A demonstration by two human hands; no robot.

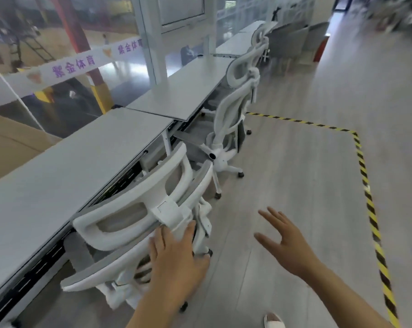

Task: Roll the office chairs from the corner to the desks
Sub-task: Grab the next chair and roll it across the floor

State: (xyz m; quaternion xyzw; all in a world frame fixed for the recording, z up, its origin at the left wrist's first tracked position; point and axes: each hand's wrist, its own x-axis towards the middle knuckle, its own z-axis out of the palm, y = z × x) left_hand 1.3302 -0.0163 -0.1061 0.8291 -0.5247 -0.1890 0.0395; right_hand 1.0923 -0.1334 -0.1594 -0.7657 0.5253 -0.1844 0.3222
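Observation:
A white mesh office chair (138, 223) stands tucked against the nearest grey desk (65, 171), its headrest and backrest facing me. My left hand (176, 254) lies flat with straight fingers against the top of the chair's backrest, just below the headrest. My right hand (285, 237) hovers in the air to the right of the chair, fingers spread, touching nothing. A second white chair (228, 124) sits pushed in at the following desk (183, 88), and a third (259, 41) stands farther down the row.
The desks run in a line along a glass wall (65, 55) on the left. Yellow-black tape (366, 185) marks a rectangle on the pale wood floor to the right. Grey armchairs (292, 41) stand at the far end. A white shoe (275, 321) shows at the bottom.

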